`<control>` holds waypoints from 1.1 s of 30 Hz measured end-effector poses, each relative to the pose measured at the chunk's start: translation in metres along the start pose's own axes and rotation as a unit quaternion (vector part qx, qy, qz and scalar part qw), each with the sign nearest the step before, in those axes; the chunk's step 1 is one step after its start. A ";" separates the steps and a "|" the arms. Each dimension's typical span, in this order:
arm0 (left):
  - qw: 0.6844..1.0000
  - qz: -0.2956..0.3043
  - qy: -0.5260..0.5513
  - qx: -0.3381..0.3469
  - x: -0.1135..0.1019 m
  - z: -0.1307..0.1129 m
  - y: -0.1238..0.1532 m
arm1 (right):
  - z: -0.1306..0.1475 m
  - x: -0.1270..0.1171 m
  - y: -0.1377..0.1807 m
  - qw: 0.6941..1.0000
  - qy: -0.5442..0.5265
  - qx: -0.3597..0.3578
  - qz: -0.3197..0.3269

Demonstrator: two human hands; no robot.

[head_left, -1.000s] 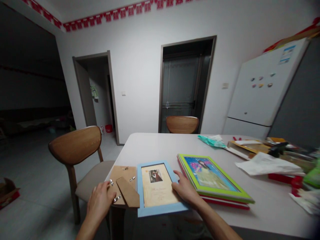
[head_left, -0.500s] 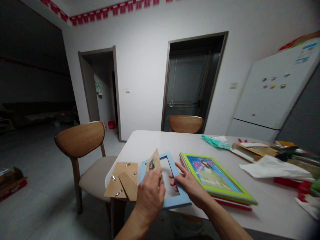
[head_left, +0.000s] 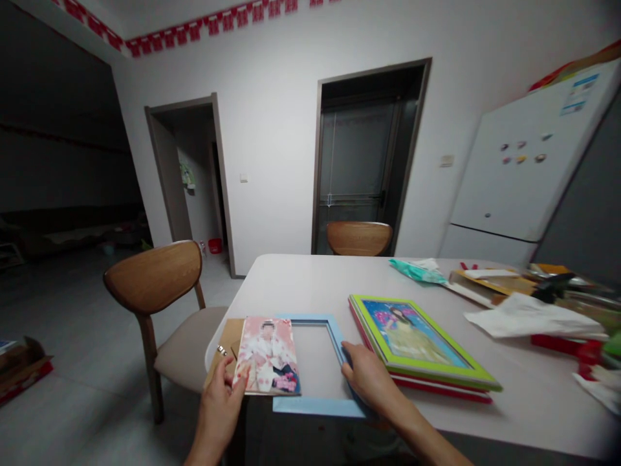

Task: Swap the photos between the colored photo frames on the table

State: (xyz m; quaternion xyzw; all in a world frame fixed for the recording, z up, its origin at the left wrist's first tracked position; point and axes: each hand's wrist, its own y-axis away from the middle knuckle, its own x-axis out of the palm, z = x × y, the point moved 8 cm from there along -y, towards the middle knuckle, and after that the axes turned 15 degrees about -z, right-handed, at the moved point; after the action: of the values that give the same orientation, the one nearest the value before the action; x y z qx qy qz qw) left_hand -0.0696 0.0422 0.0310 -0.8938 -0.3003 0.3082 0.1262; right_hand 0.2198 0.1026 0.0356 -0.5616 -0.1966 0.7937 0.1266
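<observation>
My left hand [head_left: 222,395] pinches the lower left edge of a pink portrait photo [head_left: 268,362], which faces up over the left part of a light blue picture frame [head_left: 310,406]. My right hand [head_left: 366,375] is closed round the right side of that frame, whose opening shows the white tabletop. Beneath the photo and my left hand lies a brown backing board [head_left: 228,336] with metal clips; most of it is hidden. To the right of my right hand rests a stack of frames, topped by a lime green picture frame [head_left: 473,374].
The white table [head_left: 310,275] also bears a teal packet [head_left: 418,272], crumpled white paper [head_left: 531,317] and clutter at the right. Wooden chairs stand at the left [head_left: 154,278] and at the far side [head_left: 359,238]. A white fridge [head_left: 504,188] is at the right.
The photo, held tilted up before, now lies nearly flat with its pink side showing. My left hand has moved left and down with it. The blue frame has turned slightly and sits squarer.
</observation>
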 end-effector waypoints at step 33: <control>0.929 0.018 -0.058 0.365 0.012 -0.085 0.011 | 0.066 -0.014 0.014 0.974 -0.218 -0.067 -0.021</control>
State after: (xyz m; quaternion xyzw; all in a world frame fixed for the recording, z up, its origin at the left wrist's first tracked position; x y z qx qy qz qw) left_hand -0.0037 0.0376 0.0872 -0.7720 -0.1571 0.4498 0.4208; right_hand 0.1626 0.0728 0.0602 -0.3786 -0.2839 0.8790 0.0591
